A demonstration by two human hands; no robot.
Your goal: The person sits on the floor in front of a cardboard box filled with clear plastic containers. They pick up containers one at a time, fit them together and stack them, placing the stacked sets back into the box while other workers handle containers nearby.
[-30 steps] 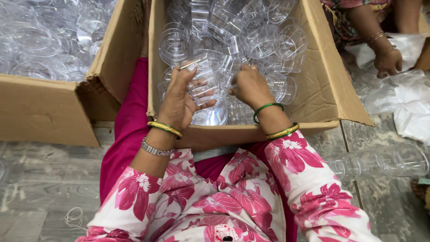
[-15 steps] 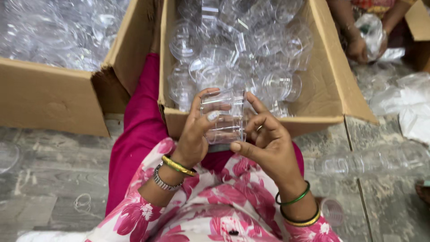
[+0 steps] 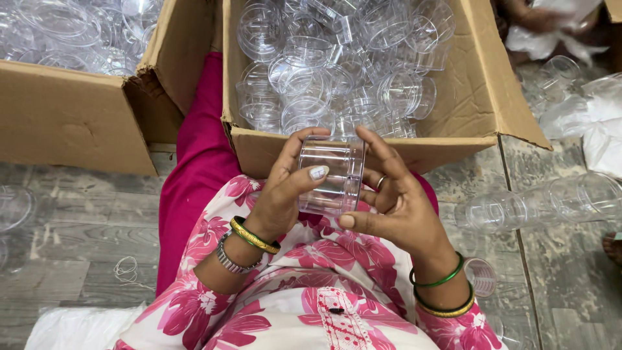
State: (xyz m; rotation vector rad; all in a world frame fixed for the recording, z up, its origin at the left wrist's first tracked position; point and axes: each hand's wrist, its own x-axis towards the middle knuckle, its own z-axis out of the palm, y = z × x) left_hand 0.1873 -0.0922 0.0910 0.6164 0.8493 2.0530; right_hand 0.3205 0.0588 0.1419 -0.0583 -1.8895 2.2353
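A second cardboard box (image 3: pixel 71 116) of clear lids is sitting just left of the middle box (image 3: pixel 479 84), while stacked clear cups (image 3: pixel 538 204) are lying on the floor to its right, near white bags (image 3: pixel 599 129).

A jar (image 3: pixel 330 174) sits between the left hand (image 3: pixel 285 191) and right hand (image 3: pixel 395 207), just before the near wall of a box (image 3: pixel 479 97) of jars. A second box (image 3: pixel 71 116) stands left. Stacked cups (image 3: pixel 544 204) lie on the floor (image 3: pixel 78 227), right.

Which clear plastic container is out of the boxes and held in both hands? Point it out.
The clear container gripped between the left hand and right hand, in front of the middle cardboard box. The other containers lie loose in the boxes or on the floor.
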